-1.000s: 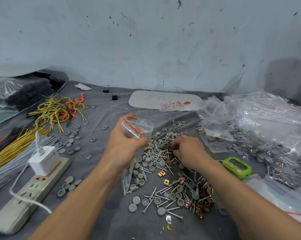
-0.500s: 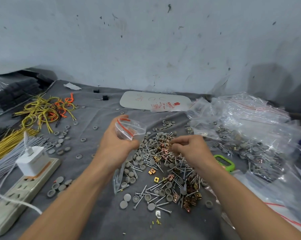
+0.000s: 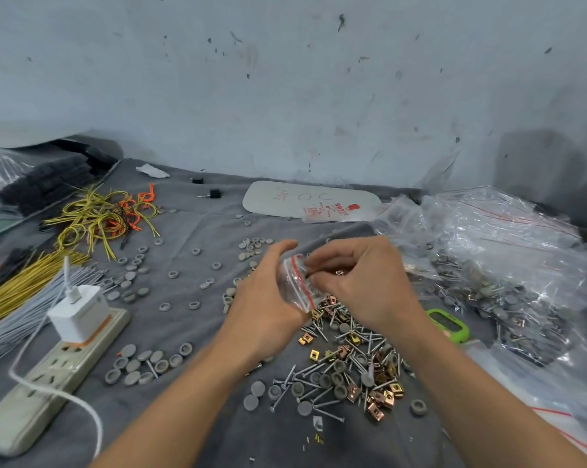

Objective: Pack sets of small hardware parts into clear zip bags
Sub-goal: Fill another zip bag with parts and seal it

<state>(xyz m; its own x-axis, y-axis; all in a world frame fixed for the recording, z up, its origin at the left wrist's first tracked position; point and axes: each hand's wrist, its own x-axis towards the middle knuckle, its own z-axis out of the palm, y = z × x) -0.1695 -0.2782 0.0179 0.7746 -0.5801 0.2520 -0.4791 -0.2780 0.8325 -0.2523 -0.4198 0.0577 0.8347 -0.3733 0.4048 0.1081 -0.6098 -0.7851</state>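
Head view, left hand (image 3: 268,298): curls round a small clear zip bag (image 3: 295,287) and holds it off the table (image 3: 200,417), red-striped mouth turned toward the other hand, probably so the parts can go straight in.
Head view, right hand (image 3: 369,285): fingers bunched and curled at the bag's mouth, pinching at its lip. Whether they also carry parts is hidden.
Hands together: both meet on the bag, directly above the loose pile.
Loose pile (image 3: 346,366): nails, grey caps and brass-coloured clips lie mixed just below the hands, within short reach for picking a set.
Step, as a judgement: loading one set into the bag, with sealing not yet done.
Filled bags (image 3: 505,285): heaped to the right, well apart from the pile, likely to keep finished packs from the loose stock.
Power strip (image 3: 48,376): far left, clear of the work.
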